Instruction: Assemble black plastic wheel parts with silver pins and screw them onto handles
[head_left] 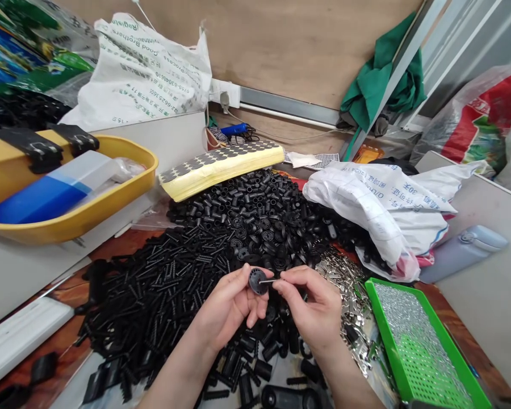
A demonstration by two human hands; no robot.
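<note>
pinching a round black disc (258, 281) between thumb and fingers of the left hand (232, 304), with the palm turned up and the lower fingers loosely curled. pinching a thin metal pin (269, 280) between thumb and forefinger of the right hand (315, 307), holding it roughly level, with its far end at the middle of the disc's face; too small to tell how deep in. holding both pieces just above the middle of the black heaps.

lying to the left of the hands, in a wide heap: ribbed black sticks (166, 284). piled beyond the hands: short black tubes (242, 199), with more black discs (266, 236) nearer. scattered to the right: flat silver clips (344, 289), next to a green tray (385, 335) partly covered with small shiny bits (409, 318).

set behind the tubes: a stack of yellow sheets (221, 165) with dark round spots on top. at the far left, in a yellow basin (119, 210): a blue and white box (63, 187). at the right, beyond the tray: a crumpled white bag (378, 199) and a greyish bottle (464, 253), tilted. hanging farther back: a green cloth (378, 85).
</note>
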